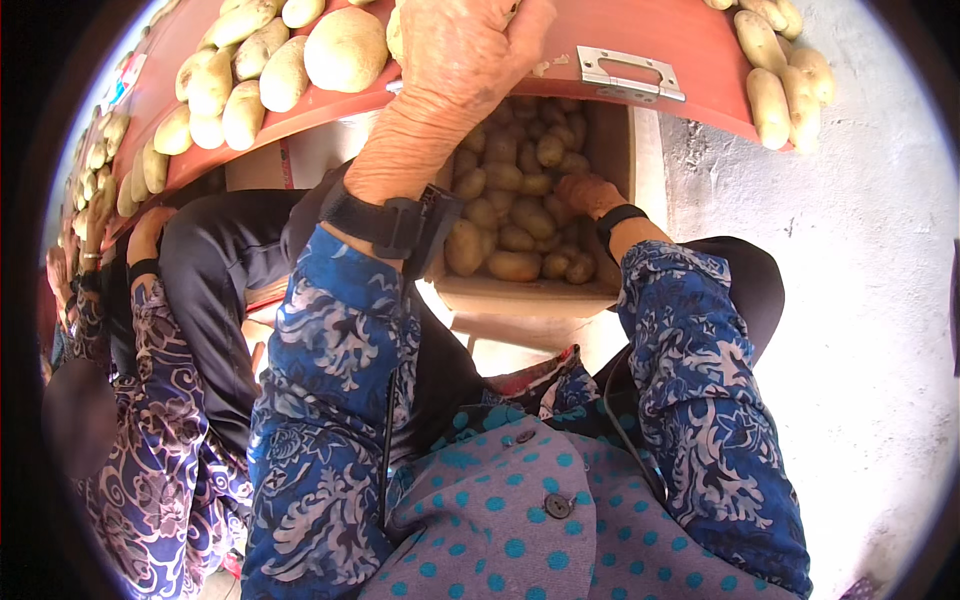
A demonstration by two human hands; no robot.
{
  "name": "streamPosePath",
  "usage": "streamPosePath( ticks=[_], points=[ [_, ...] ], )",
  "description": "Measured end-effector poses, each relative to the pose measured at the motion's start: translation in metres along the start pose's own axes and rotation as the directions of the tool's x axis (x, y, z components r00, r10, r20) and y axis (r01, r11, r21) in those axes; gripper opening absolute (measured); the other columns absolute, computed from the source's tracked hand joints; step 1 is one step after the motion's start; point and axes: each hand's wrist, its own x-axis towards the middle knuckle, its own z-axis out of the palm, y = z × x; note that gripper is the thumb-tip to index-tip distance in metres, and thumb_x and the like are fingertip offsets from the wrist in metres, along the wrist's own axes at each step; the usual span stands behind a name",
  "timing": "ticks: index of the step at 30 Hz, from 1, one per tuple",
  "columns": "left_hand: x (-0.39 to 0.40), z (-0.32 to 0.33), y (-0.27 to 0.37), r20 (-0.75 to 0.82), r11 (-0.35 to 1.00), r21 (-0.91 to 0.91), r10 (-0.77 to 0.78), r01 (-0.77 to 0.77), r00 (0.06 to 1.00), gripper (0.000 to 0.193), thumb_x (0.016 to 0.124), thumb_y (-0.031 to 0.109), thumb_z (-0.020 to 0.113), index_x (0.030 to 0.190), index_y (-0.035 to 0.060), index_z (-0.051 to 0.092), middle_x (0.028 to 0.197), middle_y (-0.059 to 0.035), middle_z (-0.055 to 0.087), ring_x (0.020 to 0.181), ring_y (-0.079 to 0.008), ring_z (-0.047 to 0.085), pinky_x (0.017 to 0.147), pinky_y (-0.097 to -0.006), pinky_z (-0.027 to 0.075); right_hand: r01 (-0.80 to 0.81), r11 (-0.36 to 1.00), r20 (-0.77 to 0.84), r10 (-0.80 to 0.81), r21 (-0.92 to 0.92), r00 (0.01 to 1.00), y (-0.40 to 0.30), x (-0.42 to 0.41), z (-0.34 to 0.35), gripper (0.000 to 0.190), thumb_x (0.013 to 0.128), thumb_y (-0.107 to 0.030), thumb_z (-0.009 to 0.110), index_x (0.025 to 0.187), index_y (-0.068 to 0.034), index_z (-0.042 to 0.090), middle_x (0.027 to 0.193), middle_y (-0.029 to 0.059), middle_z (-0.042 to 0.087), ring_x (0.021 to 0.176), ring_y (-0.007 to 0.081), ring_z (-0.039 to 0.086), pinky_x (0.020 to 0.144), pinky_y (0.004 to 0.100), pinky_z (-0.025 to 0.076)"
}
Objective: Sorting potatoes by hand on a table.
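My left hand (469,52) is over the edge of a red board (555,45), back of the hand upward. Its fingers reach the top rim of the picture, and whether they hold anything is hard to tell. Just left of it lies a large pale potato (346,49), with several smaller potatoes (284,73) beside it. Below the board, my right hand (590,196) reaches into a cardboard box (525,296) of potatoes, at its right side. The fingers touch or lie among the potatoes (532,217); a grip cannot be made out in the shade.
A metal hinge (630,73) is fixed on the board's near edge. More potatoes (769,105) lie at its right end. A rough pale wall (817,247) stands at the right. At the left, co-workers' arms in patterned sleeves (169,450) are close by, near further potatoes (154,169).
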Motion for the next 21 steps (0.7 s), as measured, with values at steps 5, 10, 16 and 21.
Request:
streamPosePath(
  ticks=[5, 10, 16, 21],
  points=[
    [0.005, 0.003, 0.004, 0.000, 1.000, 0.000, 0.022, -0.022, 1.000, 0.009, 0.087, 0.000, 0.057, 0.092, -0.0006, 0.063, 0.059, -0.0061, 0.057, 0.054, -0.0191, 0.058, 0.053, -0.0300, 0.047, -0.048, 0.999, 0.017, 0.048, 0.006, 0.999, 0.019, 0.003, 0.015, 0.026, 0.088, -0.014, 0.052, 0.101, -0.003, 0.072, 0.109, 0.0208, 0.067, 0.102, 0.0330, 0.066, 0.084, 0.0427, 0.055],
    [0.001, -0.004, 0.001, 0.032, 0.999, -0.003, -0.050, 0.050, 0.998, 0.009, 0.087, 0.000, 0.057, 0.093, -0.0006, 0.063, 0.060, -0.0064, 0.058, 0.055, -0.0197, 0.058, 0.055, -0.0301, 0.047, -0.049, 0.998, -0.007, 0.049, -0.037, 0.999, -0.010, -0.006, 0.004, 0.026, 0.088, -0.014, 0.052, 0.097, -0.004, 0.073, 0.103, 0.0202, 0.069, 0.099, 0.0332, 0.067, 0.080, 0.0430, 0.056],
    [0.001, -0.008, -0.001, 0.042, 0.999, -0.027, -0.029, 0.030, 0.999, 0.010, 0.086, 0.001, 0.057, 0.094, -0.0011, 0.063, 0.063, -0.0069, 0.059, 0.059, -0.0215, 0.060, 0.058, -0.0307, 0.049, 0.032, 0.996, 0.009, -0.031, -0.087, 0.999, -0.006, -0.009, 0.018, 0.026, 0.089, -0.014, 0.051, 0.099, -0.003, 0.072, 0.106, 0.0203, 0.068, 0.098, 0.0358, 0.067, 0.082, 0.0445, 0.056],
    [0.003, -0.009, 0.003, 0.058, 0.998, -0.007, -0.059, 0.060, 0.997, 0.011, 0.086, 0.002, 0.058, 0.094, -0.0009, 0.064, 0.067, -0.0089, 0.062, 0.064, -0.0228, 0.063, 0.061, -0.0312, 0.050, 0.108, 0.988, 0.001, -0.109, -0.111, 0.994, -0.008, -0.007, 0.035, 0.025, 0.089, -0.012, 0.050, 0.099, -0.001, 0.070, 0.105, 0.0232, 0.067, 0.099, 0.0375, 0.066, 0.082, 0.0462, 0.055]
  ],
)
